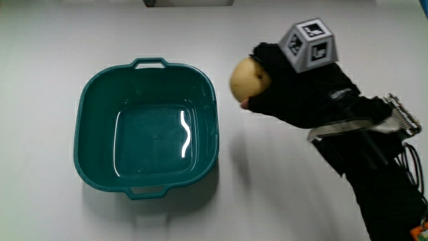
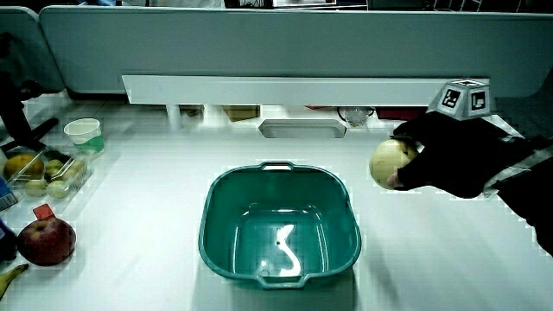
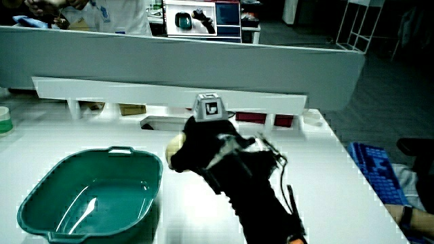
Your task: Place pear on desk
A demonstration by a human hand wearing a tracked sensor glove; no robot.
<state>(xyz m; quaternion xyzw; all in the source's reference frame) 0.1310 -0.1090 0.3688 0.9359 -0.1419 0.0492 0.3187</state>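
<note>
A pale yellow pear (image 1: 249,79) is held in the gloved hand (image 1: 294,94), whose fingers curl around it; a patterned cube (image 1: 309,44) sits on the hand's back. The hand holds the pear above the white desk (image 1: 267,194), beside the teal basin (image 1: 147,127) and clear of its rim. In both side views the pear (image 2: 389,161) (image 3: 175,144) shows in front of the black glove (image 2: 449,160) (image 3: 207,146), raised off the desk. The basin (image 2: 278,226) (image 3: 88,196) holds nothing.
At the desk's edge in a side view lie a red apple (image 2: 46,240), a clear box of fruit (image 2: 47,173) and a white cup (image 2: 84,132). A grey tray (image 2: 302,129) sits by the low partition (image 2: 285,47).
</note>
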